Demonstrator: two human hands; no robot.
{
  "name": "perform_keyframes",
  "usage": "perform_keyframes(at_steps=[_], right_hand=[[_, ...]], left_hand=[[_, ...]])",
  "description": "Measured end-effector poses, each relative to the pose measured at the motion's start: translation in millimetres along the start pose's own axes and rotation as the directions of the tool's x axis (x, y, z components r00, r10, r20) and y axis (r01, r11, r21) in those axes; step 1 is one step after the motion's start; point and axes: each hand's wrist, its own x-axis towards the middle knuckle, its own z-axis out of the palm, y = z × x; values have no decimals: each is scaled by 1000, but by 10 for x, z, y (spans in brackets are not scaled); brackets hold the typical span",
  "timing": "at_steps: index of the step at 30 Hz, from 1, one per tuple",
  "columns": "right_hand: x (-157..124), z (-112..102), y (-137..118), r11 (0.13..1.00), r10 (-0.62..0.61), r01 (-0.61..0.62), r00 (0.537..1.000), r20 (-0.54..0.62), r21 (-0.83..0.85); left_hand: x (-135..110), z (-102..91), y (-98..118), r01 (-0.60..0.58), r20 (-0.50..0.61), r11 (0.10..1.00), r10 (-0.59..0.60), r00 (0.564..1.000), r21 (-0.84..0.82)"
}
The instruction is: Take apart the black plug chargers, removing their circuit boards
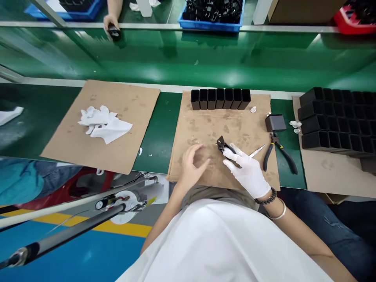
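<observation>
My bare left hand [192, 166] hovers over the cardboard sheet [202, 125], fingers curved and apart, with nothing in them. My right hand [245, 170] wears a white glove and wears a dark beaded bracelet at the wrist. Its fingers close on a small black part [221, 144] with a blocky end that points up and left. Just right of those fingers, a thin pointed pale tool [257, 151] lies on the cardboard. Further right rest pliers [274, 141] with black and yellow handles, spread apart, below a single black box-shaped case [275, 123].
A row of several black cases [220, 98] stands along the cardboard's far edge. More black cases [337, 117] are stacked at right. White gloves [102, 121] lie on the left cardboard [123, 94]. Beyond the green conveyor [147, 58], a co-worker's hand [111, 25] holds a black piece near a blue tray [211, 26].
</observation>
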Motion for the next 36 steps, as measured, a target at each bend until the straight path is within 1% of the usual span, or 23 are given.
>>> perform_keyframes(at_steps=[1, 3, 5, 6, 7, 9, 11, 13, 15, 16, 17, 18, 20, 22, 23, 25, 26, 27, 28, 29, 32, 34, 36], right_hand=[[-14, -66, -20, 996, 4, -4, 1000, -9, 86], [-8, -212, -47, 969, 44, -22, 995, -85, 244], [68, -334, -23, 935, 111, -57, 985, -136, 351], [133, -375, 13, 919, 132, -77, 984, -116, 387], [213, -405, 63, 905, 131, -93, 989, -64, 415], [398, -442, 186, 884, 61, -96, 994, 91, 457], [579, -479, 302, 865, -49, -76, 971, 233, 496], [721, -535, 373, 812, -117, -151, 904, 410, 565], [802, -599, 386, 705, -132, -352, 788, 601, 616], [818, -627, 372, 642, -126, -449, 737, 664, 621], [818, -650, 347, 587, -110, -520, 709, 697, 621], [805, -666, 315, 547, -84, -557, 706, 703, 625], [739, -671, 245, 515, -39, -565, 736, 676, 645], [629, -635, 182, 538, -4, -519, 786, 618, 664], [563, -603, 156, 582, 11, -463, 826, 563, 669], [419, -519, 109, 739, 8, -272, 918, 396, 616], [349, -472, 86, 833, -16, -154, 954, 301, 531], [284, -426, 60, 915, -48, -47, 974, 223, 402], [226, -384, 32, 969, -77, 33, 982, 172, 245], [177, -347, 1, 993, -94, 83, 985, 141, 83], [95, -274, -96, 951, -114, 134, 990, 84, -280], [81, -250, -147, 907, -141, 147, 989, 45, -394], [84, -236, -176, 885, -152, 145, 988, 20, -442]], left_hand=[[-6, 61, 38, -26, 57, 999, 24, 998, 24], [-3, 214, 109, -58, 129, 997, 50, 990, 58], [32, 376, 169, -45, 119, 997, 36, 992, 67], [63, 444, 194, -26, 99, 998, 20, 995, 65], [100, 496, 216, -9, 81, 998, 5, 997, 57], [182, 534, 259, -7, 77, 999, 4, 997, 41], [255, 481, 312, -59, 137, 998, 58, 989, 4], [300, 363, 382, -100, 237, 990, 122, 964, -103], [309, 225, 467, -52, 343, 964, 144, 928, -262], [302, 163, 513, -2, 393, 947, 136, 909, -323], [288, 114, 558, 46, 430, 935, 117, 895, -352], [269, 80, 600, 81, 449, 935, 89, 889, -344], [226, 66, 666, 94, 430, 967, 17, 902, -236], [189, 121, 696, 63, 326, 995, -33, 945, -80], [177, 167, 697, 49, 263, 999, -47, 964, -3], [166, 276, 675, 47, 158, 990, -68, 985, 132], [166, 331, 657, 56, 119, 981, -79, 990, 186], [168, 382, 636, 67, 90, 971, -90, 992, 232], [171, 428, 614, 75, 70, 960, -97, 993, 268], [173, 469, 592, 77, 57, 952, -98, 994, 296], [171, 554, 532, 68, 33, 937, -84, 996, 342], [163, 587, 499, 65, 28, 935, -79, 996, 348], [154, 608, 473, 66, 22, 938, -78, 997, 341]])
